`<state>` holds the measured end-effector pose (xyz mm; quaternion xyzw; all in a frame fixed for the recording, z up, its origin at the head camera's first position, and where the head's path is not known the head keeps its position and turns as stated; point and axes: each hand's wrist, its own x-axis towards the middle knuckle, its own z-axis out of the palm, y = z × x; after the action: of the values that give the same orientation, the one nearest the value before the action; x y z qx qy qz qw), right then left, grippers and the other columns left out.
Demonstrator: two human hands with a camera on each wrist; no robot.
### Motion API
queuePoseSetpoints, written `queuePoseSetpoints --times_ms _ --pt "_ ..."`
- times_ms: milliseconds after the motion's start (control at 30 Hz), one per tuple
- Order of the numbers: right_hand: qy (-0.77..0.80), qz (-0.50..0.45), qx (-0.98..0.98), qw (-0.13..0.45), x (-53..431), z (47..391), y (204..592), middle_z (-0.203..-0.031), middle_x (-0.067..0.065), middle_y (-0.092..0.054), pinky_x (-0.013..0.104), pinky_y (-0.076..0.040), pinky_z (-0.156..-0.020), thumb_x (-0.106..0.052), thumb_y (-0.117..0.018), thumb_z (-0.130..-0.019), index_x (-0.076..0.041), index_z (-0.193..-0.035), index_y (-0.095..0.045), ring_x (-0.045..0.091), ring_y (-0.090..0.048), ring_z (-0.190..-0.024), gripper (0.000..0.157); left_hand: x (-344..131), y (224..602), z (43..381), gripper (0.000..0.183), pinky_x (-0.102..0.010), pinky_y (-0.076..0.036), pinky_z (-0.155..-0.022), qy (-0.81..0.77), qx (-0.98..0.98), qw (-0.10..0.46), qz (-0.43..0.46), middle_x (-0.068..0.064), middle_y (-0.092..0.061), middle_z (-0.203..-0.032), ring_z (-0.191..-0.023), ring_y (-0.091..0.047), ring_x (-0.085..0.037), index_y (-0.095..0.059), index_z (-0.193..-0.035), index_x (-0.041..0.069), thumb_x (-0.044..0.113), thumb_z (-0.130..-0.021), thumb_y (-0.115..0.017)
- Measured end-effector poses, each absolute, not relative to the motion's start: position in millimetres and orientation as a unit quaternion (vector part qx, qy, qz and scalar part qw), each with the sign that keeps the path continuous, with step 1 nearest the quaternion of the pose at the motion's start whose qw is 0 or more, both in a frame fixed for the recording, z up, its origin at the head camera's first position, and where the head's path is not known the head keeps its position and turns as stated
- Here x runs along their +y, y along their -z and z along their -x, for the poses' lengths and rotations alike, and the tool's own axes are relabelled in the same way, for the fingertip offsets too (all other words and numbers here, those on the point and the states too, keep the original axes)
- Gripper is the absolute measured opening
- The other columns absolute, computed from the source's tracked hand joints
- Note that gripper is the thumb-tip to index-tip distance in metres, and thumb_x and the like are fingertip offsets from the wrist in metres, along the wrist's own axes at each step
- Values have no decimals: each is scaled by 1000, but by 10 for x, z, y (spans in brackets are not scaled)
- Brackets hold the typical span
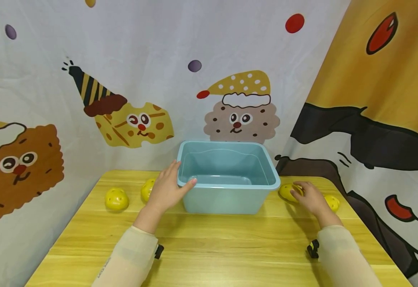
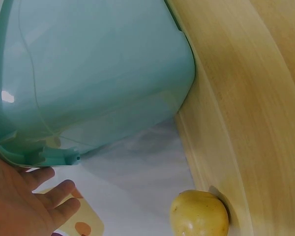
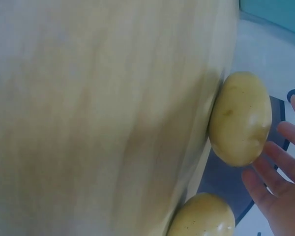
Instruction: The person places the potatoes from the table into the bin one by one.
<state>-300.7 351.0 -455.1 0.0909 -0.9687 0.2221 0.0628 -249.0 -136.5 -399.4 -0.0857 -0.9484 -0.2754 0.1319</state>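
A light blue plastic bin [image 1: 227, 201] stands upright at the back of the wooden table. My left hand [image 1: 166, 190] lies at its left front corner, thumb over the rim and fingers along the outside. In the left wrist view those fingers [image 2: 64, 189] are spread below the rim. My right hand [image 1: 313, 197] is at a yellow potato [image 3: 241, 119] to the right of the bin. Its fingers [image 3: 281, 160] are loosely extended by the potato, not wrapped round it; whether they touch cannot be told. A second potato [image 1: 332, 203] sits just right of that hand.
On the left lie two more potatoes, one [image 1: 117, 199] farther out and one [image 1: 147, 190] partly hidden behind my left hand. The wooden table [image 1: 230, 247] ends at a curtain [image 1: 151, 40] printed with cartoon food. The bin's visible inside shows only its bare floor.
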Motion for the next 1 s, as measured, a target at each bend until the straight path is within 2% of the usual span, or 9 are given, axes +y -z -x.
queuePoseSetpoints --times_ms 233,567,1000 --pt "-222 -79 -971 39 3577 3083 4603 -133 29 -38 62 -33 -90 -41 -52 -92 0 -132 -45 48 -42 -113 58 -1364 4005 2494 98 -55 -23 -105 273 -950 126 82 -9 -20 -151 -132 -27 -35 -24 -146 12 80 -76 -33" --pt "-217 -83 -972 40 3597 3133 4634 -131 29 -41 62 -32 -92 -35 -56 -90 2 -129 -47 48 -41 -114 54 -1361 3996 2487 94 -56 -22 -104 278 -949 125 82 -9 -20 -152 -132 -27 -36 -25 -146 11 76 -79 -38" --pt "-224 -76 -971 33 3602 3191 4694 -131 30 -41 62 -30 -93 -31 -65 -85 1 -130 -46 50 -37 -117 59 -1360 4007 2494 92 -56 -23 -104 281 -947 130 82 -9 -20 -151 -132 -27 -36 -26 -145 11 74 -79 -41"
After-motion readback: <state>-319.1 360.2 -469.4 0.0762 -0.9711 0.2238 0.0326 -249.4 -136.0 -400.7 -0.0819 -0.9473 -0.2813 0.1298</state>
